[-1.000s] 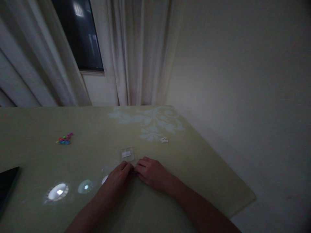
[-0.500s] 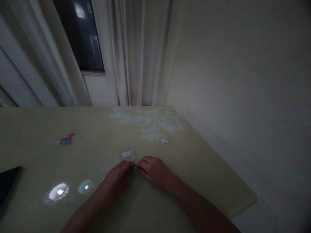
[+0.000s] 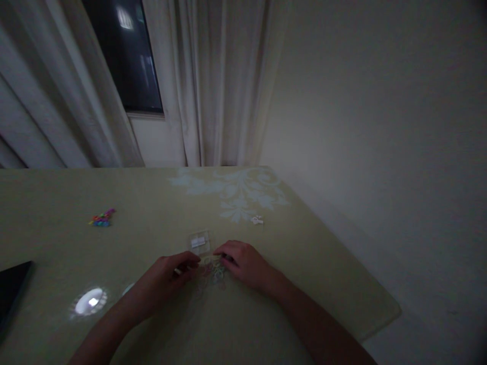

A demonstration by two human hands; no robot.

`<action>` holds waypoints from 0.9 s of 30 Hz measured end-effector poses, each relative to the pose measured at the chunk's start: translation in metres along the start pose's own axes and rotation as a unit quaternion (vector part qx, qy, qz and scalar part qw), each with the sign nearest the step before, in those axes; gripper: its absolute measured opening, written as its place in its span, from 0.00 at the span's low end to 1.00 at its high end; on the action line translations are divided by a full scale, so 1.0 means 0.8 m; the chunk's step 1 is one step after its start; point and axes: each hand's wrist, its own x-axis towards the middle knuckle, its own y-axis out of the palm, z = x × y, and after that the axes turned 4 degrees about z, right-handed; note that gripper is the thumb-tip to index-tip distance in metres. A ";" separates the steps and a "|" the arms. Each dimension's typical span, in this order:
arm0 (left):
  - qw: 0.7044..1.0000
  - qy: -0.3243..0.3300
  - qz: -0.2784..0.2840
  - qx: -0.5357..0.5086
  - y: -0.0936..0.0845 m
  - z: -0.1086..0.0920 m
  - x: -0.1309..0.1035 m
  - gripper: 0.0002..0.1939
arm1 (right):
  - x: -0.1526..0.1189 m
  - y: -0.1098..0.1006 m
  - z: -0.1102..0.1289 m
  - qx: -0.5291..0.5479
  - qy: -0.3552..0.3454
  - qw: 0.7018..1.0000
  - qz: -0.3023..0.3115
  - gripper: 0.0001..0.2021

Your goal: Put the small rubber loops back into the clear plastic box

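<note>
Between my hands lies a loose heap of thin, pale-coloured loops point(image 3: 216, 271), in green, pink and whitish tones; their exact kind is too blurred to tell. My left hand point(image 3: 173, 274) rests at the left side of the heap, fingers curved, with a gap between thumb and fingers and nothing visible at the tips. From the right, my right hand point(image 3: 243, 261) reaches over the heap's edge, its thumb and forefinger apart. Just beyond the fingertips sits a flat, clear plastic case point(image 3: 199, 242) with a white label-like patch.
Small white pieces point(image 3: 257, 220) lie farther back, right of the case. A multicoloured cluster of small items point(image 3: 102, 218) is at the left. A dark flat object point(image 3: 13, 289) juts in at the left edge. The table point(image 3: 323, 284) ends at a wall on the right.
My hands were together with fingertips meeting; now they are apart, the left having moved left. The heap of pale loops now shows between them.
</note>
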 end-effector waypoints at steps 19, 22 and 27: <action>0.995 0.025 -0.072 0.066 0.060 0.007 0.026 0.11 | 0.001 0.022 0.020 -0.069 -0.021 0.997 0.034 0.09; 0.992 0.034 -0.089 0.084 0.062 0.004 0.025 0.11 | 0.002 0.030 0.019 -0.112 -0.026 0.993 0.021 0.08; 0.990 0.032 -0.082 0.109 0.065 0.001 0.027 0.09 | 0.004 0.043 0.018 -0.166 -0.012 0.986 -0.003 0.06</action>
